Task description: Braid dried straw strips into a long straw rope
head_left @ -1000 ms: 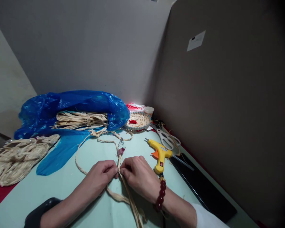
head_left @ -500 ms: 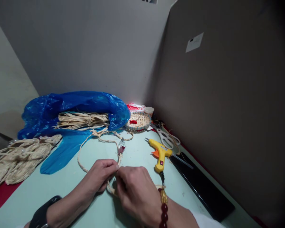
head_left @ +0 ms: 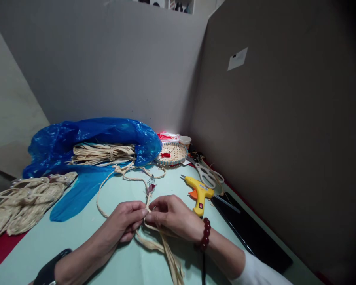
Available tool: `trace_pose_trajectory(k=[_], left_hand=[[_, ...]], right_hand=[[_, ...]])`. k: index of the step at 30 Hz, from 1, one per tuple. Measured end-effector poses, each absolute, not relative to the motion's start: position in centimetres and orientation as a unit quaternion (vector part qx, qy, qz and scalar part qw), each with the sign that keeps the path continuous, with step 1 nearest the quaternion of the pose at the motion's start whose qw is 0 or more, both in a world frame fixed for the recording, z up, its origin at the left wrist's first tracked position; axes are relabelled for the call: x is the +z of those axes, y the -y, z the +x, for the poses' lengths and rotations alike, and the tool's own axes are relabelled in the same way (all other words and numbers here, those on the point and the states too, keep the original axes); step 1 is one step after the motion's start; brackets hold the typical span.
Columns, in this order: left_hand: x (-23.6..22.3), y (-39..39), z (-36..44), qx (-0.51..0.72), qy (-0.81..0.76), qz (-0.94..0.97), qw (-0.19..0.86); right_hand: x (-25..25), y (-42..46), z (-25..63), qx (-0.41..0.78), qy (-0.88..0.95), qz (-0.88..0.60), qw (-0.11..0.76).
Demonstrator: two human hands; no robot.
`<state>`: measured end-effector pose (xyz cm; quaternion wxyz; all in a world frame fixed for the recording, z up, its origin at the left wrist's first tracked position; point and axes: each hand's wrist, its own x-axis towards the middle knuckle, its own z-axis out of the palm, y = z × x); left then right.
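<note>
A pale straw braid [head_left: 148, 200] runs between my hands, and both pinch it at the middle front of the table. My left hand [head_left: 129, 219] closes thumb and fingers on it from the left. From the right, my right hand [head_left: 175, 217] grips it at the same spot, with loose straw strands [head_left: 169, 257] trailing toward me underneath. Just beyond the fingers, a binder clip [head_left: 151, 185] with a dark red part sits at the braid's far end. A thinner straw cord [head_left: 99, 198] loops out to the left of it.
A yellow glue gun [head_left: 199, 194], scissors [head_left: 206, 174] and a black flat object [head_left: 252, 233] lie at right. Behind are a woven basket [head_left: 178, 156], a paper cup [head_left: 185, 141] and a blue plastic bag [head_left: 106, 128] with a straw bundle [head_left: 103, 153]. Woven straw sandals [head_left: 32, 206] lie at left.
My right hand has turned over from knuckles-up to a fingertip pinch and moved slightly up, uncovering the trailing strands. My left hand stays nearly in place on the braid.
</note>
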<state>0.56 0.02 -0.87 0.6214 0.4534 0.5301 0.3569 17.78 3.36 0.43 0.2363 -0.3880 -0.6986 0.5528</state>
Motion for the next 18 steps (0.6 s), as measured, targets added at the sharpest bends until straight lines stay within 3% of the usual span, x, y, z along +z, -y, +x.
trace_pose_trajectory(k=[3, 10, 18], left_hand=[[-0.9, 0.1, 0.9, 0.350, -0.540, 0.474, 0.601], [-1.3, 0.1, 0.7, 0.312, -0.568, 0.544, 0.533], [0.2, 1.0, 1.2, 0.275, -0.614, 0.656, 0.343]], right_hand=[[-0.8, -3.7, 17.4, 0.617, 0.671, -0.351, 0.215], [0.0, -3.7, 17.4, 0.544, 0.689, -0.402, 0.260], [-0.6, -2.8, 16.5, 0.476, 0.686, -0.455, 0.309]])
